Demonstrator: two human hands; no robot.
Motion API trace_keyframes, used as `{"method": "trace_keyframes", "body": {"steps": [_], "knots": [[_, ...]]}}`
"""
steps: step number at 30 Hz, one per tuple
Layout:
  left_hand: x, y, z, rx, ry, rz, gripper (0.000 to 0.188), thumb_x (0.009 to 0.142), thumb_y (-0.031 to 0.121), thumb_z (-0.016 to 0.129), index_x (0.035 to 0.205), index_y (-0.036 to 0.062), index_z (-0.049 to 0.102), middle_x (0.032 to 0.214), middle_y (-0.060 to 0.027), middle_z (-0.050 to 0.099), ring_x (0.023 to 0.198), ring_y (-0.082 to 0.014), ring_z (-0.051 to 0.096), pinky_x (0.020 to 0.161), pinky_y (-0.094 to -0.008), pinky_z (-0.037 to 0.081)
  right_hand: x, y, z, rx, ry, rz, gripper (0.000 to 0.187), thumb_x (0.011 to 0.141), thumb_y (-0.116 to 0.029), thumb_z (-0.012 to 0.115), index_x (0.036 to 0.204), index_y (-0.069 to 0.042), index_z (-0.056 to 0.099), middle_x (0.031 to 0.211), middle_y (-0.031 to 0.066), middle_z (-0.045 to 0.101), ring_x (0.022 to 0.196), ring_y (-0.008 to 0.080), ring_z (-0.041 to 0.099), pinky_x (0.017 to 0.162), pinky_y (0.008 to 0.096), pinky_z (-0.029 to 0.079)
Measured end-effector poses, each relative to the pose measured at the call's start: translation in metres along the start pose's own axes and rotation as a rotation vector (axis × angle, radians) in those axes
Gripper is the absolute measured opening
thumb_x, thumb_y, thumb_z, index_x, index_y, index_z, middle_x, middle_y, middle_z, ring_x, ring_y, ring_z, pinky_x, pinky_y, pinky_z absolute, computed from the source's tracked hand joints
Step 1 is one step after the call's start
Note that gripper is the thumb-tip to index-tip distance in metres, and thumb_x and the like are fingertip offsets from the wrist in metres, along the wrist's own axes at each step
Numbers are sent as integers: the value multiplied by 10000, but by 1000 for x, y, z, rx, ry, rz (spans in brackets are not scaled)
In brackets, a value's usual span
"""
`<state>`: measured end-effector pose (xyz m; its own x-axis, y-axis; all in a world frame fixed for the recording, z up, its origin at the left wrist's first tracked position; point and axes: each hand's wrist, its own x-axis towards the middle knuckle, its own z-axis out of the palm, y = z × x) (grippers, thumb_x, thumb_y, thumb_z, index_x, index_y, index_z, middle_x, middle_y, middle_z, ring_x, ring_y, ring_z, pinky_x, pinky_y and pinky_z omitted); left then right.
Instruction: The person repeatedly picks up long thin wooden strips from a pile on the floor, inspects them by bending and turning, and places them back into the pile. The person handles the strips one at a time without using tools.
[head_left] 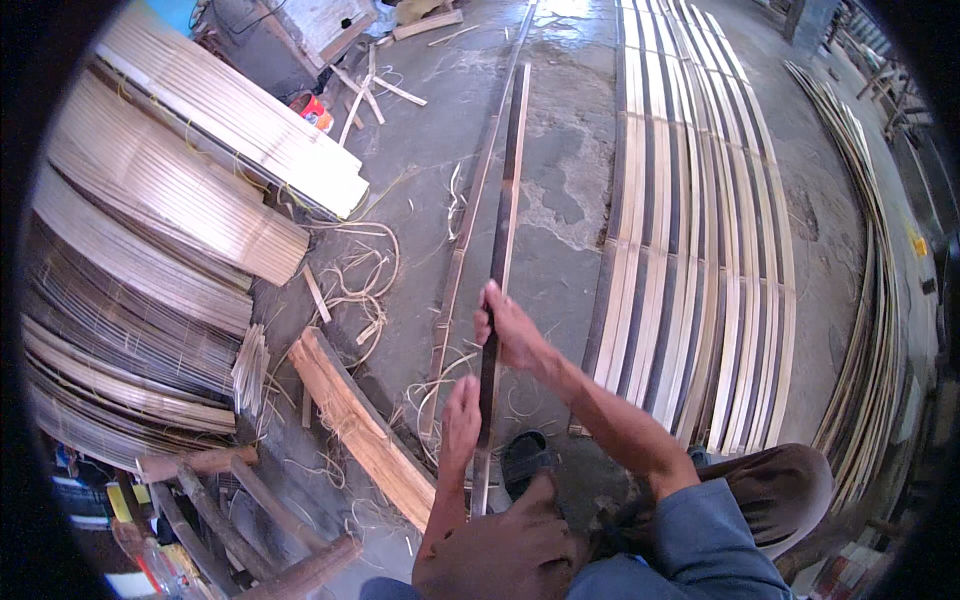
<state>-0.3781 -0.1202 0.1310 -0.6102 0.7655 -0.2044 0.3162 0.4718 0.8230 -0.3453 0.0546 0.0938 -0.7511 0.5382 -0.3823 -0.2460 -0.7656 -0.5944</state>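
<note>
A long, narrow bamboo strip (512,150), dark on one face and pale along its edge, runs away from my lap across the floor. My right hand (510,330) is closed around it, well in front of my knees. Nearer to me, my left hand (460,415) is at the strip's left side, fingers bent and pressed together. Whether that hand grips the strip or something small is hidden. To the left, another long strip (447,310) lies on the floor, roughly alongside. A dark sandal (525,455) shows just right of the strip's near end.
Rows of split bamboo slats (735,200) lie on the right, with a bundle of thin strips (872,240) beyond. Stacked slats (180,165) fill the left. Curly shavings (360,285), a thick wooden plank (350,410), a pole frame (230,520) and a red container (312,110) are also left.
</note>
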Motion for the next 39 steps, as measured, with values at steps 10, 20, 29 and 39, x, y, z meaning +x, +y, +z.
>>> {"method": "trace_keyframes", "body": {"steps": [10,20,29,39], "knots": [[-66,-28,21,-378,-238,-422,376,986,395,459,820,66,532,584,1,500,510,-76,490,437,-235,399,42,-119,-36,-57,145,-80,719,911,-689,287,1141,-54,531,933,118,609,819,216,575,756,346,471],[-65,-62,72,156,169,-275,572,995,466,311,838,31,649,689,-149,639,661,-331,633,619,-437,484,43,-135,53,-264,124,-271,421,961,-522,436,843,-120,484,566,-70,372,476,58,373,418,232,265],[-61,-98,107,223,248,-262,480,993,361,293,872,27,615,723,-216,630,734,-429,607,651,-505,442,-77,-65,169,-764,-253,-926,380,988,-356,468,788,-37,515,569,26,423,516,101,425,460,317,368],[-79,-70,41,-159,-105,-209,573,947,547,389,912,16,601,734,-186,591,747,-354,607,648,-418,447,41,-137,18,-170,99,-233,383,984,-471,414,840,-118,458,611,-13,465,481,101,446,417,265,380]]}}
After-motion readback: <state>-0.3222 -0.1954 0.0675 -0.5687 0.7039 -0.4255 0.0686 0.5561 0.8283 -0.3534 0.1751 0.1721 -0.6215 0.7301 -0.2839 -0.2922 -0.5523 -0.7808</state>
